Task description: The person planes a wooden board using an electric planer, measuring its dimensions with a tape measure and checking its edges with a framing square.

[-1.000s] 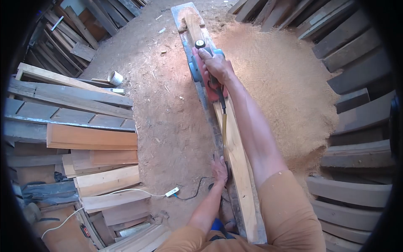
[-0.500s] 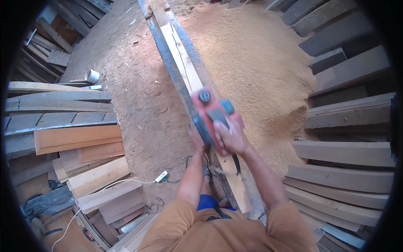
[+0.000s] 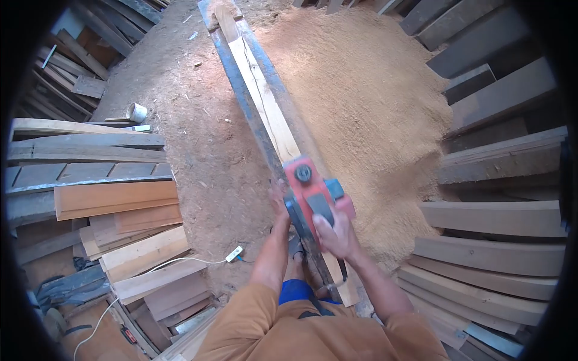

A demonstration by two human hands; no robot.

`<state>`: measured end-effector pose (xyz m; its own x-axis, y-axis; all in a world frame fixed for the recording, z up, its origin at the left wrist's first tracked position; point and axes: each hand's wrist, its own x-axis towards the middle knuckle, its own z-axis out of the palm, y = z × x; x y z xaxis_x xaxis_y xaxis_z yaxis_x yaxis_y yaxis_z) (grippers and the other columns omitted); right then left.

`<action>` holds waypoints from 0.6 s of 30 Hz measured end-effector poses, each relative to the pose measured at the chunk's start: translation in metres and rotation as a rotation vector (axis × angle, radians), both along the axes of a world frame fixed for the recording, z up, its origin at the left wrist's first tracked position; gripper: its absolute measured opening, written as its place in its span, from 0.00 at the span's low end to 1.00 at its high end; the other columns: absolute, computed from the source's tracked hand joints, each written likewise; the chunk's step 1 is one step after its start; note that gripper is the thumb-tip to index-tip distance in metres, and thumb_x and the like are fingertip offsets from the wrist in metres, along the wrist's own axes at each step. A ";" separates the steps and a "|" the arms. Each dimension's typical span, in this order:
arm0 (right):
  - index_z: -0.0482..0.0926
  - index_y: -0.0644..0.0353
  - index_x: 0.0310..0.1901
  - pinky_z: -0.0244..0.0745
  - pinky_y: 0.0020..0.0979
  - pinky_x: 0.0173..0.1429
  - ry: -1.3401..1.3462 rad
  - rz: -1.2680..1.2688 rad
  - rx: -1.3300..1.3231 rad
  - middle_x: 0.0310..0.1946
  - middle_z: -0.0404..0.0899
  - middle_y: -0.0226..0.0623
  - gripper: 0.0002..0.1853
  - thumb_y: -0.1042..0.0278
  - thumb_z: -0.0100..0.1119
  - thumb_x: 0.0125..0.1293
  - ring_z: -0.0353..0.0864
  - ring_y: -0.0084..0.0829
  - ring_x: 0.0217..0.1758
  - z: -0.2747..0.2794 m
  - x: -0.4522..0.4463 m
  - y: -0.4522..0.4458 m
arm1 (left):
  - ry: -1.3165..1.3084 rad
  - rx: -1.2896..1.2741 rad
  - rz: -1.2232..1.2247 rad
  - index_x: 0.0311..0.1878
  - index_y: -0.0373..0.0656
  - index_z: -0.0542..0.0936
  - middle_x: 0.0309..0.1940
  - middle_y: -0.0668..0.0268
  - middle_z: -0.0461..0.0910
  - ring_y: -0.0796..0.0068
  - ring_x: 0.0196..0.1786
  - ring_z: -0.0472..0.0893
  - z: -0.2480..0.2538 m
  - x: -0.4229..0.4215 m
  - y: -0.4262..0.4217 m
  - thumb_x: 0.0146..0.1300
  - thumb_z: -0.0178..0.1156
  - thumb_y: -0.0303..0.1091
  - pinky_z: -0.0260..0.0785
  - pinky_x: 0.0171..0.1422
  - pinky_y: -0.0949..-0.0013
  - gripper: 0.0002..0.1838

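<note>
1. Our right hand (image 3: 337, 233) is wrapped around the rear handle of a red electric planer (image 3: 307, 189), thumb lying along the top. Most of the fingers are tucked out of sight, and it's all a bit smeary with blur.
2. Our left hand (image 3: 279, 197) is down low, just beside the planer's left flank. Also blurry, and tbh we can't tell whether it's gripping something or just resting there.
3. Pose-wise, both our elbows are bent. The right forearm angles in from the lower right; the left one points forward, almost straight up the view.
4. The planer sits on the near half of a long pale board (image 3: 272, 120), so it covers that stretch and we can't see its cutting underside. A dark, crooked crack runs along the wood further out.
5. The board lies lengthwise on a narrow bench (image 3: 268, 73) with bluish edges. A browner wood strip (image 3: 225, 24) lies at its far end, and the top of the view cuts the bench off.
6. A dark cord (image 3: 344, 271) shows behind the right hand, then we lose it.
7. Big sawdust pile (image 3: 367, 96) to the right, power strip (image 3: 235, 254) on the floor to the left.
8. Stacked planks (image 3: 500, 218) run along both sides, outer ends swallowed by the black rim.
</note>
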<state>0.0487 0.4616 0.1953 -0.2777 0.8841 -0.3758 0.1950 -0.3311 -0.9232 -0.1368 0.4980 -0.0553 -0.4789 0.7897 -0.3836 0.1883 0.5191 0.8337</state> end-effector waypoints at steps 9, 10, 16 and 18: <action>0.85 0.60 0.39 0.79 0.30 0.35 -0.092 -0.005 0.069 0.26 0.83 0.34 0.31 0.35 0.51 0.75 0.82 0.24 0.28 0.025 -0.113 0.263 | 0.438 0.078 0.035 0.65 0.34 0.76 0.47 0.36 0.83 0.29 0.51 0.81 0.017 0.013 0.008 0.77 0.48 0.49 0.71 0.58 0.37 0.28; 0.85 0.60 0.39 0.80 0.29 0.36 -0.063 -0.010 0.107 0.27 0.83 0.34 0.31 0.34 0.52 0.74 0.83 0.23 0.29 0.028 -0.118 0.278 | 0.433 0.086 0.050 0.65 0.33 0.76 0.48 0.35 0.83 0.28 0.53 0.80 0.006 0.012 0.007 0.77 0.47 0.50 0.70 0.59 0.37 0.29; 0.82 0.58 0.35 0.77 0.27 0.31 0.041 -0.012 -0.010 0.25 0.79 0.26 0.26 0.38 0.59 0.72 0.78 0.20 0.25 -0.003 -0.117 0.298 | 0.198 -0.226 -0.021 0.69 0.27 0.71 0.56 0.29 0.77 0.26 0.61 0.75 0.018 0.006 0.009 0.79 0.45 0.51 0.67 0.68 0.39 0.33; 0.82 0.58 0.34 0.76 0.26 0.30 0.056 -0.017 -0.023 0.25 0.79 0.27 0.24 0.40 0.60 0.72 0.78 0.20 0.24 -0.003 -0.101 0.269 | 0.339 -0.031 0.005 0.69 0.28 0.71 0.54 0.29 0.78 0.26 0.60 0.77 -0.011 0.008 0.007 0.79 0.45 0.51 0.68 0.65 0.38 0.32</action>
